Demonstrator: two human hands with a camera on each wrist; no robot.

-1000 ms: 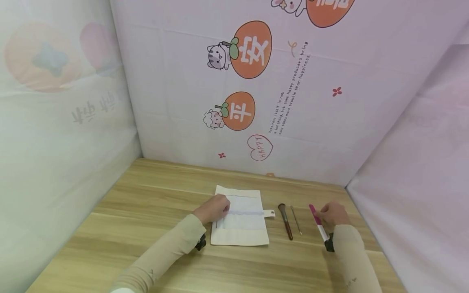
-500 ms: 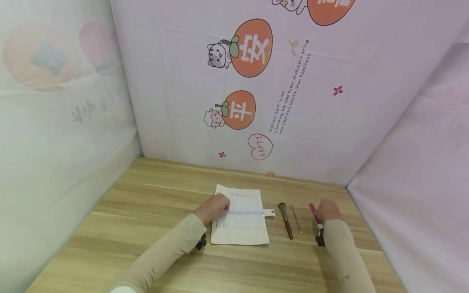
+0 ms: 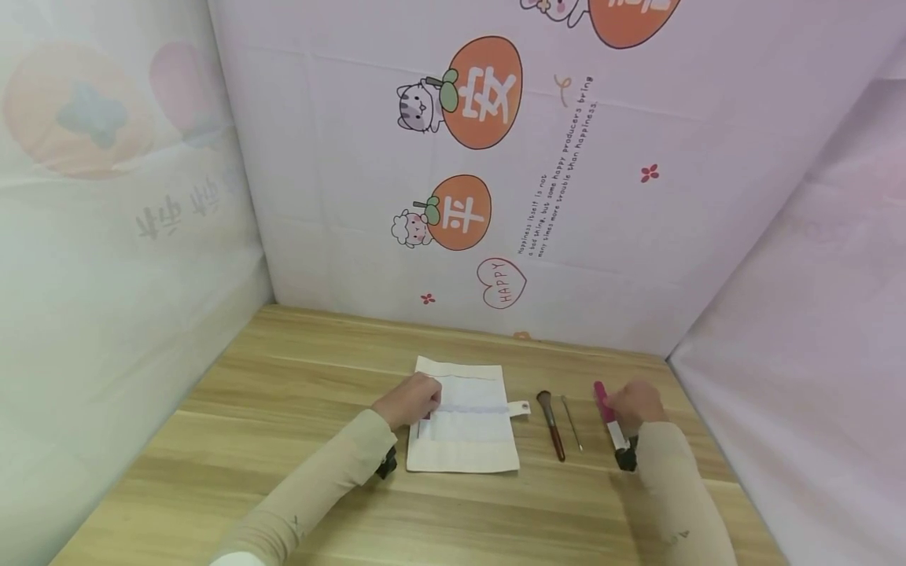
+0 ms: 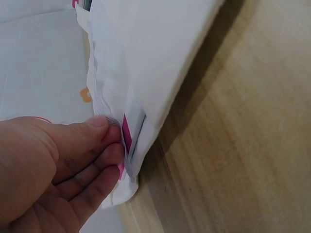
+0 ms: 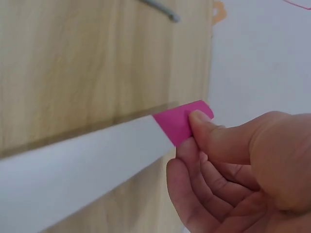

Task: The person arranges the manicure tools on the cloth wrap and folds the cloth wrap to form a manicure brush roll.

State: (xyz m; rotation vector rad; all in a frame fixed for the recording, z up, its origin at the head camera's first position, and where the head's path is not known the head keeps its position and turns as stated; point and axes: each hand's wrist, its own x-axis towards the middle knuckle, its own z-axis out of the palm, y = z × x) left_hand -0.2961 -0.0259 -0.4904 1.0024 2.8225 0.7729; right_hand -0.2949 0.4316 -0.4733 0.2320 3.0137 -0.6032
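A white fabric roll pouch (image 3: 463, 457) lies unrolled on the table. My left hand (image 3: 410, 399) is at its left side. In the left wrist view its thumb and fingers pinch the pouch's grey elastic band (image 4: 103, 106), and a pink and grey flat item (image 4: 127, 132) sits tucked behind the band. Over at the right, my right hand (image 3: 639, 402) pinches the pink end of a pink-and-white nail file (image 5: 87, 170) between thumb and index finger. The file's long white part points back toward the wrist.
Between pouch and right hand lie a makeup brush (image 3: 550, 428) with a reddish-brown handle and a thin metal tool (image 3: 572, 424). The pouch's snap strap (image 3: 520, 408) sticks out toward them. Printed white cloth walls (image 3: 354, 196) enclose the wooden table (image 3: 340, 503).
The right hand first shifts left over the nail file, then lifts it slightly, the file now turned and raised. The left hand stays at the pouch; a dark pink bit now shows beneath its fingers.
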